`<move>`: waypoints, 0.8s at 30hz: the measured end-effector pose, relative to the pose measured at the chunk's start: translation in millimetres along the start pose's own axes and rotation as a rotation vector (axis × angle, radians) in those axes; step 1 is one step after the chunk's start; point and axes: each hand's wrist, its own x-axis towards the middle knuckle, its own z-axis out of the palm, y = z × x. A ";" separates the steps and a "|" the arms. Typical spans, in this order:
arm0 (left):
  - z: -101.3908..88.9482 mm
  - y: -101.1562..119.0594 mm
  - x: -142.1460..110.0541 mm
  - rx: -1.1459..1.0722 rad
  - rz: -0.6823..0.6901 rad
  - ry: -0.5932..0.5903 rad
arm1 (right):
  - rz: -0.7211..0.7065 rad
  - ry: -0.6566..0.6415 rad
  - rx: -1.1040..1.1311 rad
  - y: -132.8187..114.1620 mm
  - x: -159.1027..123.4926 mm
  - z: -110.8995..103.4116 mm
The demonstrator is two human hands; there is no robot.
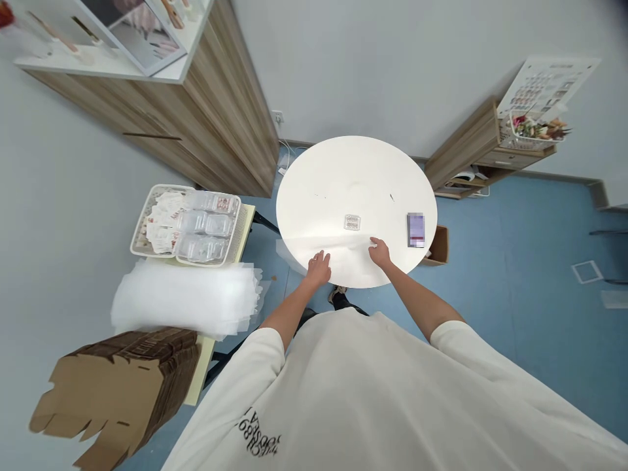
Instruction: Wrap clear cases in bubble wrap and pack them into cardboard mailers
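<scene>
Sheet, thin and see-through, lies across near part of round white table; its left end overhangs the rim. Left hand is on the sheet near the table's front edge, fingers loosely spread, not closed. Right hand is at the sheet's right part, index finger out, other fingers curled; can't tell if it pinches the film. Small clear pack lies just beyond the sheet, between the hands, contents too small to make out. Purple item, pixelated, sits by the table's right edge. Brown box on floor below, right side. Left side bench: two white baskets, one with paper cards, one with clear cases; then film stack, then flat cardboard stack.
</scene>
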 end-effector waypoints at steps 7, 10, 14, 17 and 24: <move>22.1 18.0 18.1 0.007 -0.121 -0.069 | 0.103 -0.040 -0.002 26.5 5.7 -22.9; 26.1 16.1 20.8 0.021 -0.131 -0.081 | 0.121 -0.050 -0.024 29.7 7.4 -26.8; 22.7 9.6 26.1 0.040 -0.096 -0.080 | 0.128 -0.058 -0.117 28.3 11.0 -27.8; 17.5 4.9 30.4 0.041 -0.081 -0.081 | 0.086 0.054 -0.267 20.9 14.2 -26.1; 9.8 -3.3 32.4 0.060 -0.019 -0.089 | -0.145 -0.019 -0.311 -17.7 30.2 -11.0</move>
